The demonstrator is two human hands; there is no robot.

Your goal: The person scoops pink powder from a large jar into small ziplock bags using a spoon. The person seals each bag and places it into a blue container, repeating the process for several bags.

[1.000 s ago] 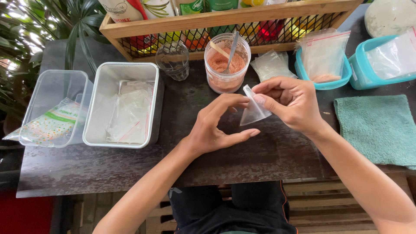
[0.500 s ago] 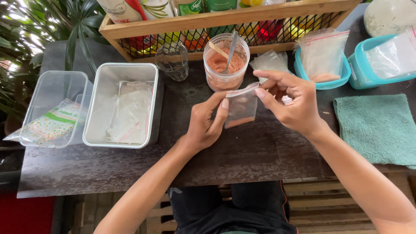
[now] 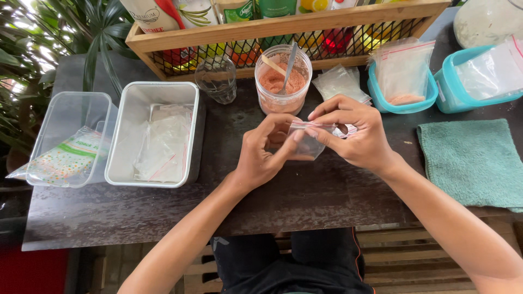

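While half a second ago the small zip bag (image 3: 308, 142) hung open-mouthed, now both hands pinch it: left hand (image 3: 267, 152) grips the side, right hand (image 3: 348, 133) presses along the red strip, just before the jar of orange powder (image 3: 283, 81) – apparently sealing

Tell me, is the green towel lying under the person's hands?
No, the green towel lies off to the side, apart from both hands holding the small zip bag.

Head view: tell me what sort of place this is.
Probably a home or small food-stall packing spot, outdoors or by a garden. A dark table holds a wooden rack of bottles, a jar of orange powder and tubs of small zip bags. Leafy plants grow beside it.
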